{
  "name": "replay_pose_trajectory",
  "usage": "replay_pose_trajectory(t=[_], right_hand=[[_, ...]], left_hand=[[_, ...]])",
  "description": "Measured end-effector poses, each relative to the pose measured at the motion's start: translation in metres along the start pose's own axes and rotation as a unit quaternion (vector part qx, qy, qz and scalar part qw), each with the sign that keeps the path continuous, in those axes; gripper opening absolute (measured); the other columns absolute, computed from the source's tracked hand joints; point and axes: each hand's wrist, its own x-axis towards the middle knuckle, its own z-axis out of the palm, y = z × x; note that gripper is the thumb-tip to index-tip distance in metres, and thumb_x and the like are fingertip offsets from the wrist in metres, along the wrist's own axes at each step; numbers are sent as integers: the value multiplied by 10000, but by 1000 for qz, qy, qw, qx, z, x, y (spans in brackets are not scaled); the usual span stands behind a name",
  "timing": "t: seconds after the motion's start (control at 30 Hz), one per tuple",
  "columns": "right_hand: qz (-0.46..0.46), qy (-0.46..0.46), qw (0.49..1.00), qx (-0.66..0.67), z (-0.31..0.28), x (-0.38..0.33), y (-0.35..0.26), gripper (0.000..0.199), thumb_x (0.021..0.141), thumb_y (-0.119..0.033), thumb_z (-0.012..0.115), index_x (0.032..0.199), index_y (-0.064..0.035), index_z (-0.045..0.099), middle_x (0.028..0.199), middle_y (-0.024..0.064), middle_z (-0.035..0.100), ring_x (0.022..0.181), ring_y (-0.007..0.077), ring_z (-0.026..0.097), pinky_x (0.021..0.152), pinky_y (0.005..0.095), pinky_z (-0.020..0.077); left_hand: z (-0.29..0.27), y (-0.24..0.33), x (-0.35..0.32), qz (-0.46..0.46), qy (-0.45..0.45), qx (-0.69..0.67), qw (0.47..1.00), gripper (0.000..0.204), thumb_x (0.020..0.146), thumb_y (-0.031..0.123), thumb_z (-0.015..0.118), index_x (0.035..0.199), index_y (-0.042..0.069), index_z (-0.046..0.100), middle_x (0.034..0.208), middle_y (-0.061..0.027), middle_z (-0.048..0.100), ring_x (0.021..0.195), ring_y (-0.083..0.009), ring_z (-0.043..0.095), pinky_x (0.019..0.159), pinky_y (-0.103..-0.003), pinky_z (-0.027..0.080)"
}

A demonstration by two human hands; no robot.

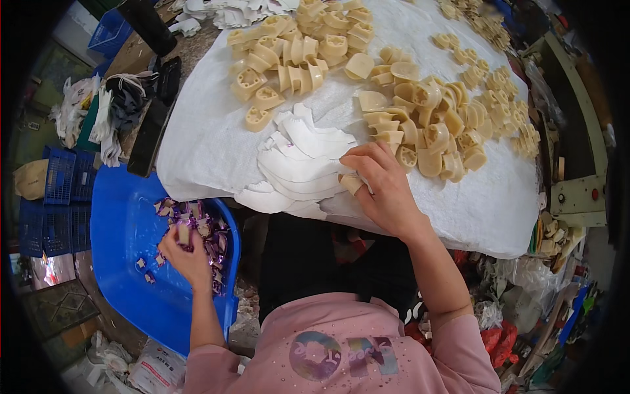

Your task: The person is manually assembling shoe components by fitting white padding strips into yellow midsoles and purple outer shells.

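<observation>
In the blue plastic tub [125, 262] at the left, my left hand [187, 259] closes its fingers around a small shoe heel [184, 235], beige with shiny purple covering. Several similar purple-and-beige heels [215, 243] lie beneath and beside that hand. My right hand [387, 197] is over the cloth-covered table, at the right edge of a fanned pile of curved white cut pieces [302, 154]. Its thumb, wrapped in tan tape, and its forefinger stand apart, with the fingertips at the pile. No piece shows lifted between them.
Heaps of beige plastic shoe heels [289, 56] cover the far table, with another heap [426, 121] just beyond my right hand. More white pieces [239, 12] lie at the back. A dark cylinder [147, 26] stands far left. Blue crates [59, 177] are left; a green machine frame [577, 164] stands right.
</observation>
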Motion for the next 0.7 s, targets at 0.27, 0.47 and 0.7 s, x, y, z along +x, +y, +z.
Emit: replay_pose_trajectory(t=[0.27, 0.47, 0.7], right_hand=[[-57, -41, 995, -65, 13, 17, -10, 290, 666, 17, 574, 953, 0, 610, 987, 107, 569, 943, 283, 492, 826, 375, 419], [-128, -71, 979, -139, 30, 35, -28, 179, 673, -72, 597, 842, -13, 602, 867, 94, 570, 868, 251, 527, 761, 344, 435], [-167, -136, 943, -252, 43, 53, -49, 118, 664, -109, 591, 733, -16, 617, 738, 89, 562, 822, 240, 543, 723, 326, 441]], left_hand=[[-9, 35, 9, 31, 73, 54, 995, 403, 764, 12, 611, 1161, 17, 545, 1153, -173, 495, 1126, -315, 428, 960, -402, 348], [22, 136, 15, 318, -67, -134, 936, 314, 640, -103, 638, 929, 21, 625, 980, -118, 591, 940, -290, 563, 866, -365, 413], [51, 146, 5, 344, -88, -176, 918, 317, 605, -80, 686, 898, 24, 625, 950, -100, 576, 915, -283, 565, 777, -360, 410]])
